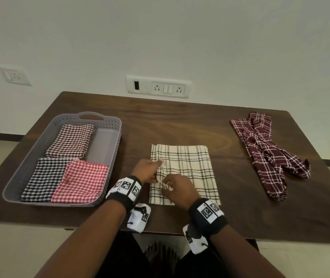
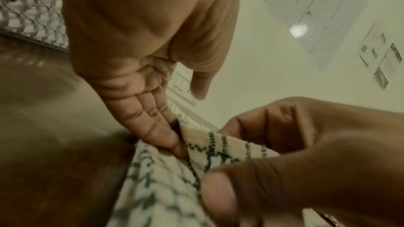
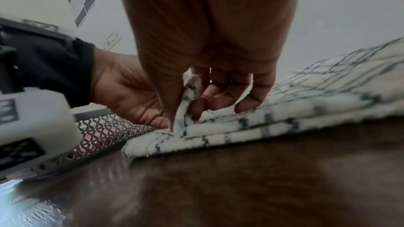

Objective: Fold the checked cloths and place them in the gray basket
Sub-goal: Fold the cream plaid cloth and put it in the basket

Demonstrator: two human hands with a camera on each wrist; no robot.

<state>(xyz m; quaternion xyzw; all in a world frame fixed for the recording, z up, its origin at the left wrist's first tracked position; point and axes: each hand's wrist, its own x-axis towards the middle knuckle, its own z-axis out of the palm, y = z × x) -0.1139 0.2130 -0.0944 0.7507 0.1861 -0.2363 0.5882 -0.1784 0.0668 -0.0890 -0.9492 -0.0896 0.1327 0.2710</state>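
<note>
A cream checked cloth (image 1: 188, 167) lies folded on the middle of the dark wooden table (image 1: 180, 125). My right hand (image 1: 177, 187) pinches a raised fold at its near-left edge between thumb and index finger (image 3: 196, 106). My left hand (image 1: 147, 170) lies at the cloth's left edge with its straight fingers (image 2: 153, 127) slid against that lifted fold and the thumb apart. To the left, the gray basket (image 1: 29, 157) holds three folded checked cloths: brown-white (image 1: 69, 141), black-white (image 1: 43, 177) and red-white (image 1: 81, 181). A maroon checked cloth (image 1: 266, 153) lies crumpled at the right.
The basket's perforated wall (image 3: 104, 130) stands close to the left of my hands. The table butts against a wall with a socket panel (image 1: 158, 87). The table's near edge runs just under my wrists. Bare wood lies between the cream and maroon cloths.
</note>
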